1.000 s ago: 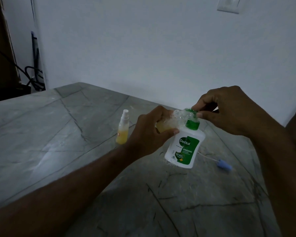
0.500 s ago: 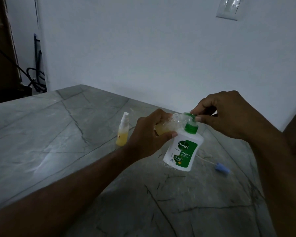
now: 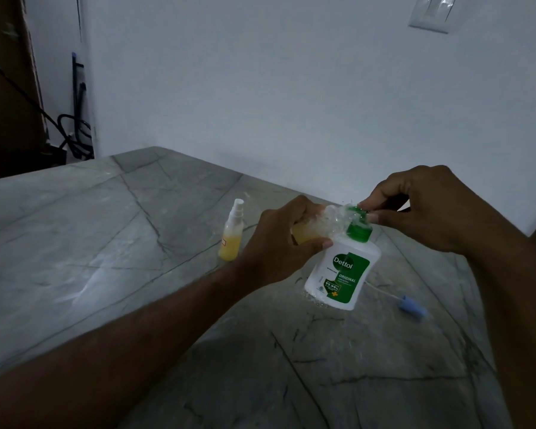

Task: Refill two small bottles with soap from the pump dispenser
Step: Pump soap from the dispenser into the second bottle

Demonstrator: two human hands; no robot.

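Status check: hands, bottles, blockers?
Left hand grips small clear bottle at green pump of white Dettol dispenser. Right hand pinches pump top. Yellow-filled spray bottle stands aside. No blockers.

Most of the small bottle (image 3: 310, 232) held against the pump dispenser (image 3: 342, 270) is hidden inside the left hand (image 3: 280, 246); only a yellowish patch and a clear, blurred upper part show beside the dispenser's green collar. The dispenser's pump head is covered by the fingers (image 3: 372, 217) of the right hand (image 3: 421, 209), so its spout cannot be made out. The label's small print is unreadable. Both forearms run off the frame's lower edge. Right of the dispenser, a blue-tipped object (image 3: 412, 308) on the worktop (image 3: 112, 258) is too blurred to identify.
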